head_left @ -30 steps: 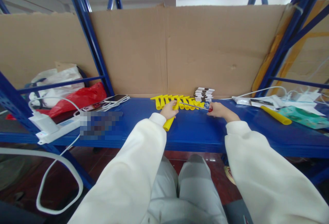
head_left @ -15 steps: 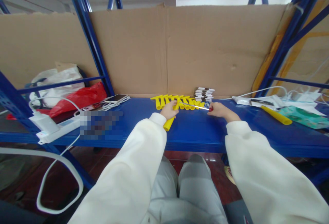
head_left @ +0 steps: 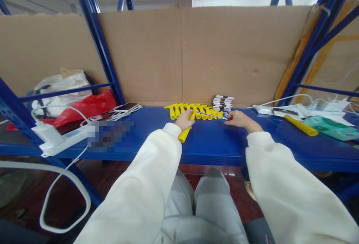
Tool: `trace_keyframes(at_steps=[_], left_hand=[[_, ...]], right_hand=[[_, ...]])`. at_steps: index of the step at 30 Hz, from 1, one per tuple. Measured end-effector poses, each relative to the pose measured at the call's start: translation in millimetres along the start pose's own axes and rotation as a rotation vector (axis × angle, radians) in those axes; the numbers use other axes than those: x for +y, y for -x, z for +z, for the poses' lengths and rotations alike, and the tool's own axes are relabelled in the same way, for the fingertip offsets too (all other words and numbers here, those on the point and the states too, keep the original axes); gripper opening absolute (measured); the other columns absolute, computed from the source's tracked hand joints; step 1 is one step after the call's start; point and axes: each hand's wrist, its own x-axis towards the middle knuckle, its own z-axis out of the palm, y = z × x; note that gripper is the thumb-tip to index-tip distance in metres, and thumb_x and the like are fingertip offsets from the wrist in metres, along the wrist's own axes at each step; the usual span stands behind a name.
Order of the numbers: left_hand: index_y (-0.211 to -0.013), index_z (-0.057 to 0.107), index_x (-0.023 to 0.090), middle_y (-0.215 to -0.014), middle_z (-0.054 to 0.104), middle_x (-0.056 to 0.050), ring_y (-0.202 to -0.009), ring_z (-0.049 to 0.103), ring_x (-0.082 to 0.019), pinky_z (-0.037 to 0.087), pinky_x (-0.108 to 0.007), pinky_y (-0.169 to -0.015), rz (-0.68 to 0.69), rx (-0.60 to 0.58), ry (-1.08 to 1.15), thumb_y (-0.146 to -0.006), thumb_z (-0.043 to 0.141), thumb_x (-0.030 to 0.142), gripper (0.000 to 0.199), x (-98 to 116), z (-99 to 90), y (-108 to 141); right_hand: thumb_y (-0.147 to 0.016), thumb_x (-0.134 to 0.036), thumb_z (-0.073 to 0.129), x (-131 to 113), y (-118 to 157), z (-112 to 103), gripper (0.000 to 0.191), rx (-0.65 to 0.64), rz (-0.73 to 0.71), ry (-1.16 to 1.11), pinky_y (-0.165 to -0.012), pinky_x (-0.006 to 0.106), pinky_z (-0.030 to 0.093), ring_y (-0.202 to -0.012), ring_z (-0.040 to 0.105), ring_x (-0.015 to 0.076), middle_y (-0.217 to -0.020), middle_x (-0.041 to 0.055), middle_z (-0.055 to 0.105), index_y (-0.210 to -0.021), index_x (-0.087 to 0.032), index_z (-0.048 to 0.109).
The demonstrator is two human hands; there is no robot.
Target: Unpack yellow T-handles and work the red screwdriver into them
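Observation:
My left hand [head_left: 183, 120] is closed around a yellow T-shaped scraper [head_left: 184, 135], whose round hollow handle points toward me. In my right hand [head_left: 239, 119] is a screwdriver [head_left: 211, 115] with a thin metal shaft and a dark red handle, mostly covered by the fingers. The shaft points left and its tip meets the head of the held scraper; the exact contact is too small to make out. Behind both hands, several similar yellow scrapers [head_left: 209, 116] lie side by side in a row. A stack of small white-and-dark packets [head_left: 222, 103] stands behind the row's right end.
The blue shelf [head_left: 213, 143] backs onto a cardboard panel [head_left: 238, 57]. At left are a white power strip [head_left: 68, 139], cables, a phone [head_left: 128, 106] and a red bag [head_left: 86, 109]. At right lie another yellow handle [head_left: 302, 126] and a green packet [head_left: 332, 127].
The fingers of my right hand have shifted slightly on the screwdriver's handle. My left hand and the scraper in it stay in place.

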Motion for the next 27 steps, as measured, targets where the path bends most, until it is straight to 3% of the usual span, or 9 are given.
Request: trace_keyframes(at_steps=[5, 10, 13, 20, 27], left_hand=[[-0.141, 0.053, 0.01, -0.148, 0.056, -0.019, -0.132, 0.059, -0.03, 0.063, -0.021, -0.066, 0.003, -0.009, -0.021, -0.076, 0.061, -0.002, 0.066, -0.5, -0.6, -0.4], [-0.138, 0.056, 0.012, -0.146, 0.059, -0.017, -0.132, 0.059, -0.03, 0.064, -0.024, -0.075, 0.021, 0.011, -0.035, -0.075, 0.063, -0.001, 0.065, -5.3, 0.1, -3.4], [-0.138, 0.056, 0.011, -0.145, 0.059, -0.017, -0.131, 0.06, -0.029, 0.064, -0.026, -0.082, 0.032, 0.013, -0.048, -0.075, 0.062, -0.001, 0.064, -6.2, 0.3, -4.0], [-0.138, 0.056, 0.011, -0.145, 0.06, -0.017, -0.138, 0.053, -0.03, 0.064, -0.025, -0.079, 0.038, 0.02, -0.036, -0.075, 0.063, -0.002, 0.064, -3.5, 0.1, -2.0], [-0.14, 0.054, 0.01, -0.148, 0.056, -0.02, -0.128, 0.062, -0.033, 0.065, -0.026, -0.066, 0.013, 0.007, -0.006, -0.074, 0.064, -0.001, 0.067, -2.4, 1.0, -0.9]], right_hand=[[-0.074, -0.022, 0.071, -8.7, 3.4, -0.1, 0.01, -0.066, 0.067, -0.029, -0.056, 0.023, 0.042, -0.06, 0.061, 0.015, -0.066, 0.0006, 0.066, -0.076, -0.019, 0.062], [-0.07, -0.024, 0.076, -6.4, 1.1, -0.4, 0.014, 0.008, 0.008, 0.039, -0.061, 0.024, 0.043, -0.07, 0.063, 0.0178, -0.073, 0.0032, 0.07, -0.075, -0.019, 0.064], [-0.074, -0.024, 0.071, -4.2, 1.6, -1.2, 0.007, -0.023, -0.007, 0.01, -0.064, 0.023, 0.045, -0.071, 0.064, 0.0175, -0.075, 0.0031, 0.071, -0.074, -0.02, 0.066], [-0.074, -0.024, 0.072, -4.2, 1.4, -0.7, 0.013, -0.04, -0.034, 0.015, -0.065, 0.024, 0.045, -0.069, 0.062, 0.0169, -0.068, 0.0014, 0.068, -0.065, -0.02, 0.064], [-0.073, -0.022, 0.075, -5.4, 1.4, -0.8, 0.011, -0.031, 0.037, 0.057, -0.061, 0.024, 0.042, -0.066, 0.06, 0.0166, -0.068, 0.0022, 0.066, -0.072, -0.019, 0.064]])
